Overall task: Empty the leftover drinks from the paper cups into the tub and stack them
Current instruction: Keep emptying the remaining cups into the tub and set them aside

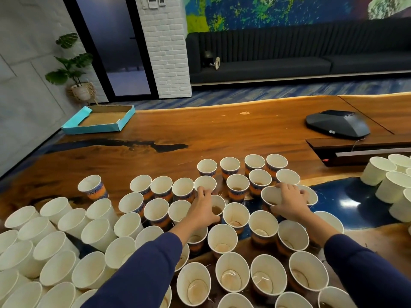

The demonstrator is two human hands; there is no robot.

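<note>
Two hands reached into the crowd of paper cups (235,215) on the wooden table (200,130), left hand (203,207) gripping one cup (216,207), right hand (289,202) clasping another (270,196).

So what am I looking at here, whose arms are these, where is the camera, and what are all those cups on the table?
No machine here: a person wears a camera on the head, looking down at their own arms in blue sleeves. The wooden table is crowded with open paper cups, many holding a little brown drink. The left hand grips a cup with brown liquid; the right hand holds another cup. Farther off lie a shallow blue cardboard tray and a dark grey device. No tub is in view.
</note>
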